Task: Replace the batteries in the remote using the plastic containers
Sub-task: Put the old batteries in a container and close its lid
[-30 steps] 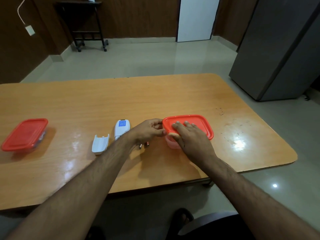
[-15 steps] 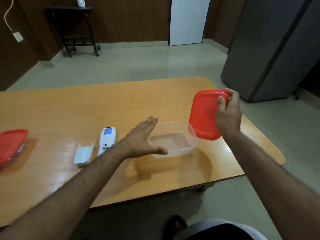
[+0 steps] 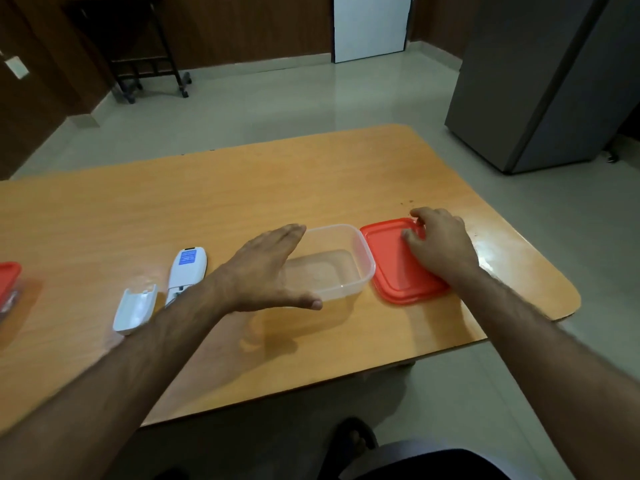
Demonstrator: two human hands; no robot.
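Grey floor tiles surround the orange wooden desk [image 3: 207, 209]. At its centre, the clear plastic container [image 3: 341, 268] is steadied by the left hand [image 3: 266, 275], spread flat and empty. At three o'clock of it, the red plastic lid [image 3: 391, 268] is pressed under the right hand [image 3: 440, 244]. At nine o'clock lies the white remote [image 3: 185, 271], beside its detached white battery cover [image 3: 135, 308]. The lid should be released flat, clear of the container.

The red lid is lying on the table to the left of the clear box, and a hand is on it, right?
Not quite. The red lid lies on the table to the right of the clear box, not the left. The rest is right: the right hand rests on it. The head view shows this.
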